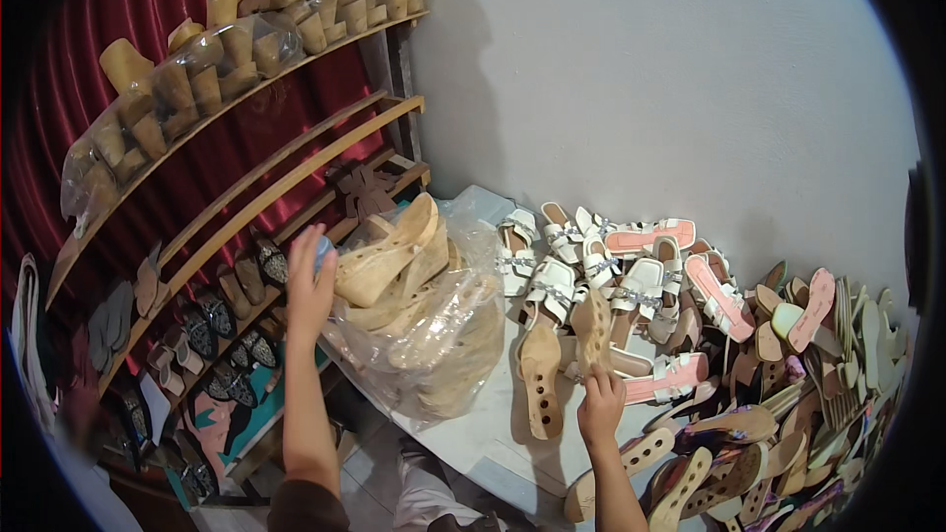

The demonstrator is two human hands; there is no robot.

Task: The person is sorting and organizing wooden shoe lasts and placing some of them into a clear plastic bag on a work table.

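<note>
My right hand (pixel 599 406) is closed on the lower end of a pale wooden shoe sole (pixel 592 323) with a row of holes. Just left of it lies a second wooden sole (pixel 540 384) with dark holes, toe end away from me. My left hand (pixel 309 286) is raised beside an open clear plastic bag (pixel 463 360), its fingers curled against a small blue object (pixel 323 250) whose kind I cannot make out. Wooden wedge soles (pixel 379 271) fill the bag and stick out of its top.
White strappy sandals (pixel 552 281) and many loose soles (pixel 734 424) crowd the white table (pixel 483 448) to the right. At left, a wooden rack (pixel 286 163) holds bagged heel blocks (pixel 207 89) above and finished shoes (pixel 212 315) below. A grey wall (pixel 670 79) stands behind.
</note>
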